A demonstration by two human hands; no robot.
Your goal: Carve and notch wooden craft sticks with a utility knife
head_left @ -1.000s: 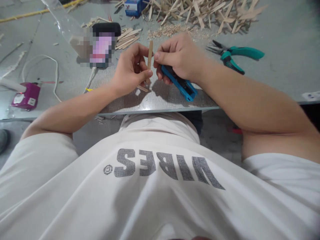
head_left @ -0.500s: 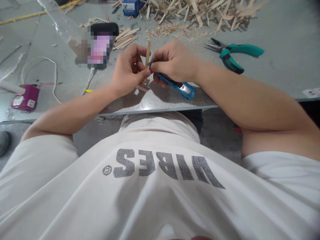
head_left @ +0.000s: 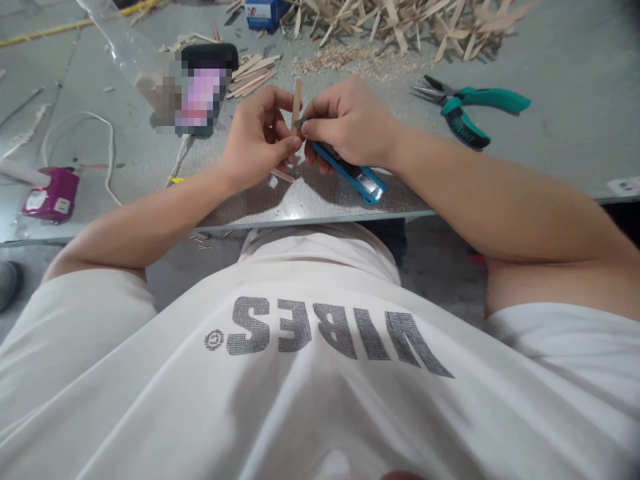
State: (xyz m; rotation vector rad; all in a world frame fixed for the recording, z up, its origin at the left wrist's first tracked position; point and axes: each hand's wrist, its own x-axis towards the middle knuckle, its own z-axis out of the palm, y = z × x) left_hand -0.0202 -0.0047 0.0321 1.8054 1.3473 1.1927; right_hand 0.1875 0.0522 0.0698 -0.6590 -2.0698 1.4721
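Note:
Between the thumb and fingers of my left hand (head_left: 257, 137) is a flat wooden craft stick (head_left: 297, 100), its far end pointing up and away from me. My right hand (head_left: 350, 123) is closed around a blue utility knife (head_left: 356, 175), whose tail sticks out below my palm toward the table's front edge. The knife's front end meets the stick right beside my left thumb; the fingers partly hide the blade. Just under my left hand, another piece of wooden stick (head_left: 283, 176) lies on the table.
Green-handled pliers (head_left: 465, 107) lie to the right. Wood shavings (head_left: 345, 61), a large heap of sticks (head_left: 395, 23) and a blue box (head_left: 263, 13) are at the back. Leftward are a small stack of sticks (head_left: 253, 75), a phone (head_left: 203, 93), a cable and a purple device (head_left: 53, 197).
My right hand has turned the knife slightly, its tail swinging a little left and down. The front end stays against the stick, and my left hand keeps nearly the same place.

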